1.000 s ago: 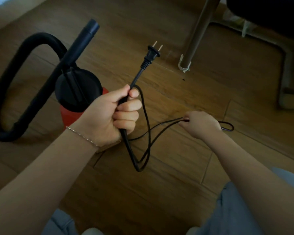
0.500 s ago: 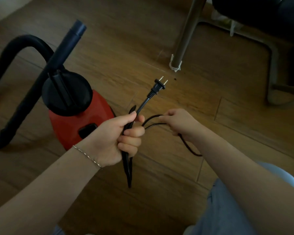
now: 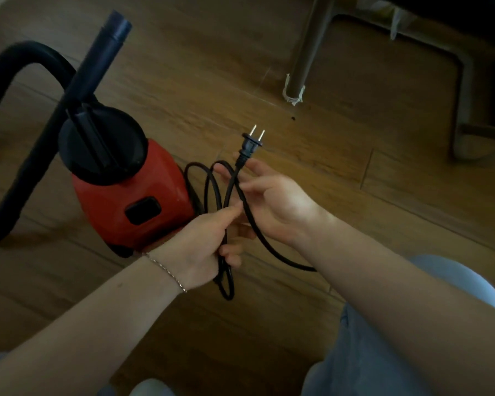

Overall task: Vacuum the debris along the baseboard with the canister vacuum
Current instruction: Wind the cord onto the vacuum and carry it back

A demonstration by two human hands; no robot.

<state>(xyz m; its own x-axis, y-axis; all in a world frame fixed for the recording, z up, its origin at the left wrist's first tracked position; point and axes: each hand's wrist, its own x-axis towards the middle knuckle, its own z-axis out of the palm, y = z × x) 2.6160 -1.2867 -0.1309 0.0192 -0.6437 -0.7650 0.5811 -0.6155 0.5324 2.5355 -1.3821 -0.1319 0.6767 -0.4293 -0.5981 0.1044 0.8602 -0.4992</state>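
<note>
A wooden floor (image 3: pixel 355 230) is seen from above, and the red canister vacuum (image 3: pixel 143 201) is stood on it at the left, just beside the hands, with its black hose (image 3: pixel 0 81) looped out to the left edge and the wand (image 3: pixel 97 61) leaned up over the lid. No baseboard is shown. The step in hand is judged to be preparation: the power cord (image 3: pixel 257 238) is being uncoiled and nothing is plugged in yet. Several gathered loops of it are gripped by the left hand (image 3: pixel 200 247), fingers curled round them. The cord just under the plug (image 3: pixel 250 145) is laid across the fingers of the right hand (image 3: pixel 280 207); whether it is pinched there cannot be told. The plug is pointed prongs-up, free of any socket. A small dark speck (image 3: pixel 293 118) is noted near a furniture leg (image 3: pixel 306 61). Next, the loops should be released and a socket, not in view, must be found
</note>
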